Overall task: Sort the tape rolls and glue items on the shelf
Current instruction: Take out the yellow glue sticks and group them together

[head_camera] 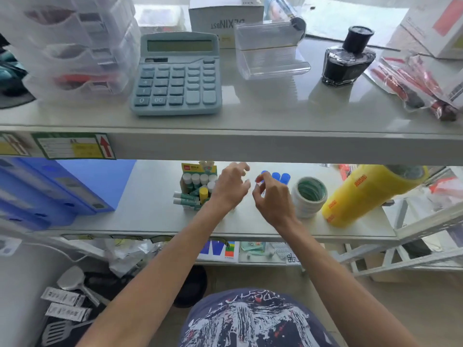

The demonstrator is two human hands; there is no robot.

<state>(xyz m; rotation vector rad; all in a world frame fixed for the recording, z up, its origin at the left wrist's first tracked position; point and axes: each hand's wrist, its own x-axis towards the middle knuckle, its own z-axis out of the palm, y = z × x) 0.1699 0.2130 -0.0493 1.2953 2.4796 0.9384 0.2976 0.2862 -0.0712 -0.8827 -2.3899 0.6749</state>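
Note:
On the middle shelf (150, 216) a small box of glue sticks (198, 189) stands left of centre, white caps up, with one yellow stick and several green-and-white ones lying at its front. My left hand (230, 189) hovers just right of that box, fingers spread and holding nothing. My right hand (270, 199) is beside it, fingers curled loosely, in front of three blue-capped glue bottles (280, 177). To their right stands a stack of white tape rolls (309, 196). A stack of yellow tape rolls (363, 194) lies on its side further right.
Blue file boxes (57, 189) fill the shelf's left end. On the upper shelf (250, 144) sit a blue calculator (178, 76), clear drawers (72, 46), a clear card holder (270, 53), an ink bottle (348, 58) and bagged red pens (416, 88).

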